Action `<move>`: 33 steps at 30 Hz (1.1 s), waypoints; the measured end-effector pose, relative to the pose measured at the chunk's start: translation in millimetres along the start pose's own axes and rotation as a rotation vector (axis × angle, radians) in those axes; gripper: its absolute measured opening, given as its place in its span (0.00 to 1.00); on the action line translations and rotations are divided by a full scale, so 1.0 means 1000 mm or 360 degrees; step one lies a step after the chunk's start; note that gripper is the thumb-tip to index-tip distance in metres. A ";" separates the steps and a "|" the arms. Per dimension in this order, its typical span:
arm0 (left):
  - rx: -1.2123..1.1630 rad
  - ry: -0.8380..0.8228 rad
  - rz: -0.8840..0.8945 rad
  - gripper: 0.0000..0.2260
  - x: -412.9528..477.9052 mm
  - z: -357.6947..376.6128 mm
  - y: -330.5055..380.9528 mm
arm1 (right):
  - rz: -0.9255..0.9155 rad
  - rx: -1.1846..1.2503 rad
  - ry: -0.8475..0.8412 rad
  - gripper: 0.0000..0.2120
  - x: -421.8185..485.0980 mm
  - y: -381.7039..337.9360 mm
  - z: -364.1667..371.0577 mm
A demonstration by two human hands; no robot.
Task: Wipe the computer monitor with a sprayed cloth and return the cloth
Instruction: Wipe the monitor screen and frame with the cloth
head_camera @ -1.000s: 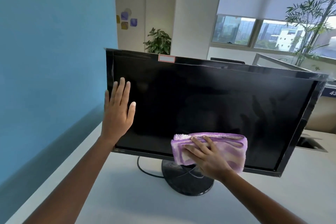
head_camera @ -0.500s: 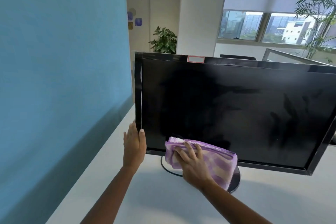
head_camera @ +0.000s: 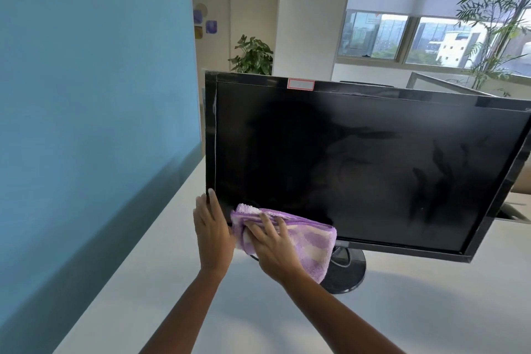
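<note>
Slid the purple cloth (head_camera: pixel 304 241) further left since a moment ago, down to the bottom left corner of the monitor (head_camera: pixel 359 167). Brought the left hand (head_camera: pixel 212 227) lower too, now flat with straight fingers against the monitor's left edge, right beside the cloth. Pressing the cloth on the dark screen with the right hand (head_camera: pixel 273 247), fingers laid flat and a bit spread, thumb hidden.

No more screen to the left of the cloth, and the blue wall (head_camera: pixel 86 95) near on that side. Lots of open screen to the right.

Folded and fluffy, purple with pale stripes, hanging a bit below the bottom frame.

Black all over, with smears on the right part and a small red-edged sticker (head_camera: pixel 300 84) on the top frame. Standing on a round black stand (head_camera: pixel 347 270) on the white desk (head_camera: pixel 143 282). Behind, a leafy plant (head_camera: pixel 253 56), and a tall plant (head_camera: pixel 494 23) by the windows.
</note>
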State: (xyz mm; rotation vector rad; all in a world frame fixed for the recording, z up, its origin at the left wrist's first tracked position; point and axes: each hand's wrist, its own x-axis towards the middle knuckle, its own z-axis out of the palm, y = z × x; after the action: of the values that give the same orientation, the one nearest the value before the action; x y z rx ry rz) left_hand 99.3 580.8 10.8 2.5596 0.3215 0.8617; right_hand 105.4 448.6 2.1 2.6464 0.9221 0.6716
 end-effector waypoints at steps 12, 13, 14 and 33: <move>0.0337 -0.0207 0.0904 0.23 -0.063 0.049 0.061 | 0.0240 -0.0092 0.0132 0.26 -0.099 0.104 0.020; 0.0329 -0.0229 0.0938 0.23 -0.067 0.052 0.068 | 0.0270 -0.0096 0.0131 0.27 -0.109 0.114 0.022; 0.0326 -0.0252 0.0970 0.23 -0.071 0.054 0.076 | 0.0301 -0.0106 0.0131 0.27 -0.118 0.123 0.023; 0.0535 -0.0297 0.0785 0.21 -0.098 0.073 0.139 | 0.0898 -0.0068 -0.0039 0.26 -0.228 0.234 0.018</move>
State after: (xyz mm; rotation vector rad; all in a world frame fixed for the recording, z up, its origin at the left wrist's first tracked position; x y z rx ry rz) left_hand 79.1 401.1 -29.5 3.0712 -0.2582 0.7683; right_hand 78.0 122.3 -1.2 2.8740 0.1339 0.7570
